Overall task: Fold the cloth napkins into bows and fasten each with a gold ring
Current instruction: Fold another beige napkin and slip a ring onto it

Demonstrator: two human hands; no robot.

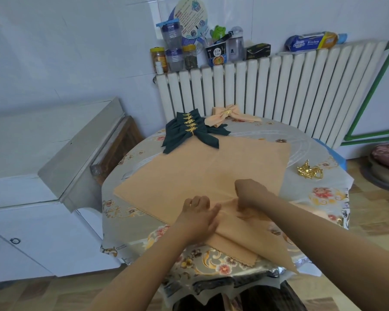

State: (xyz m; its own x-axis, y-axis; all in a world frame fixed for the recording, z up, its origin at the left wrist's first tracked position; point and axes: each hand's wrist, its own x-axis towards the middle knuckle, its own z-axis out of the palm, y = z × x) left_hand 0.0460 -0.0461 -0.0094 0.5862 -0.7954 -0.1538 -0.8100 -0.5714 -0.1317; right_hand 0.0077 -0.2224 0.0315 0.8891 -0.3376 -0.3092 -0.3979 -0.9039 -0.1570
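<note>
On tabletop point(126, 223), near edge: peach napkin point(207, 173), near corner folded over.
My left hand point(199, 217): flat, pressing fold.
My right hand point(250, 195): grip pinching napkin.
Gold rings point(309, 171): right, loose.

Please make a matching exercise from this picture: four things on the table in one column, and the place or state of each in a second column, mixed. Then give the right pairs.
Things
1. dark green napkin bows
2. peach napkin bow
3. loose gold rings
4. flat peach napkin

Places or states
A. heaped on the tablecloth, right side
B. being folded by the left hand and right hand
C. stacked at the far left
D. single, ringed, nearest the radiator

Pairs: 1-C, 2-D, 3-A, 4-B
</note>
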